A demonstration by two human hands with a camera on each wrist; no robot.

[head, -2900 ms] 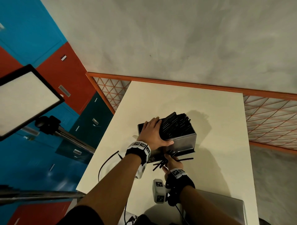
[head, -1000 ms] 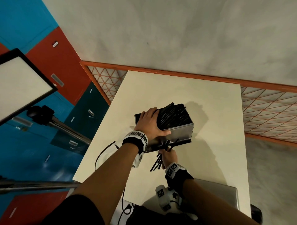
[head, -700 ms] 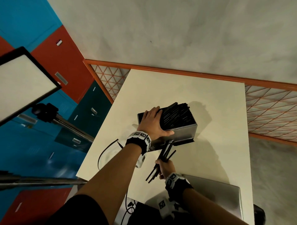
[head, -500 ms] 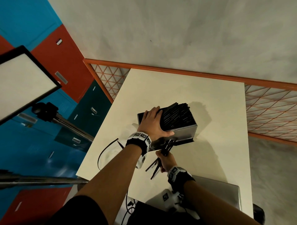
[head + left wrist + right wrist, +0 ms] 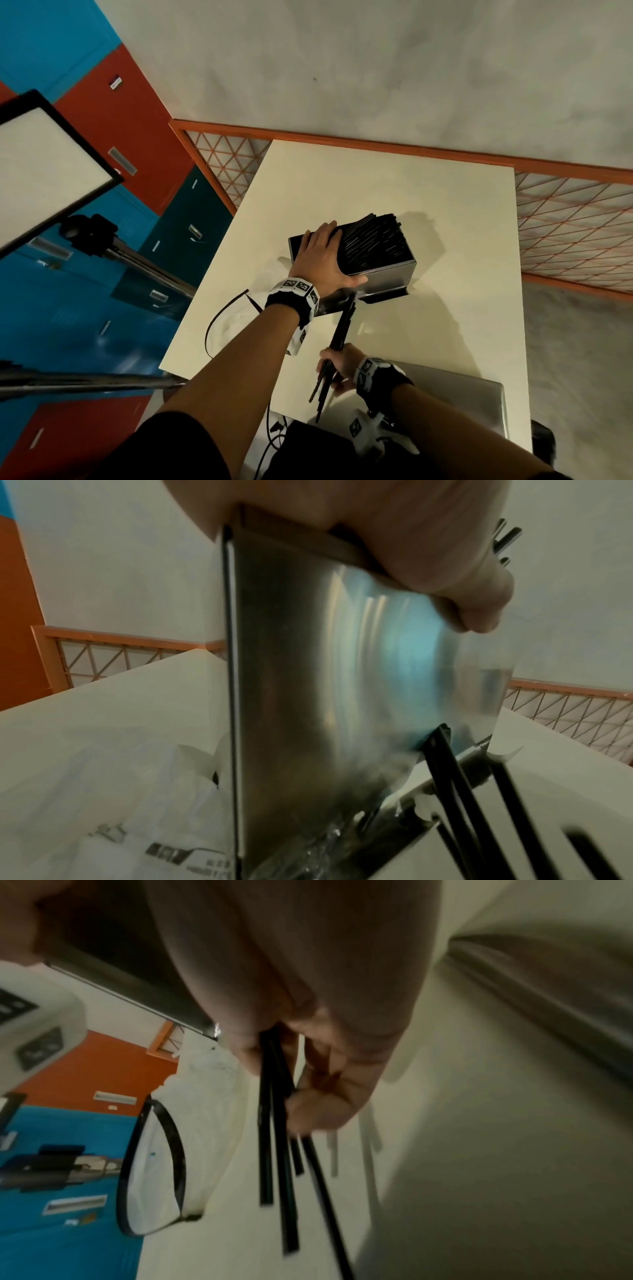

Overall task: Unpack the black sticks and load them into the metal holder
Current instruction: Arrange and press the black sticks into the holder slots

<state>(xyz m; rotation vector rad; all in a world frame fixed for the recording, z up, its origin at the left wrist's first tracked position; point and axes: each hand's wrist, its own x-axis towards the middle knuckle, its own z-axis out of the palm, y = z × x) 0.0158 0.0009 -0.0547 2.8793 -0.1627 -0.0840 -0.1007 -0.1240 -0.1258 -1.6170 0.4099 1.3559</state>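
Gripping a slim bundle of straight black sticks (image 5: 343, 325), the right hand (image 5: 342, 365) hangs just before the shiny, boxy metal holder (image 5: 387, 279), stick tips touching its wall; the left hand (image 5: 322, 257) clasps its stick-packed top.

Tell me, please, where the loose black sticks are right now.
In the head view, the right hand grips the black sticks just in front of the metal holder, which the left hand holds.

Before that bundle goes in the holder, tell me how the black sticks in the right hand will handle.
Probably stiff: the black sticks jut straight from both sides of the right hand without drooping. Likely light, since fingers alone carry several. They may slip or fan apart: their lower ends splay unevenly.
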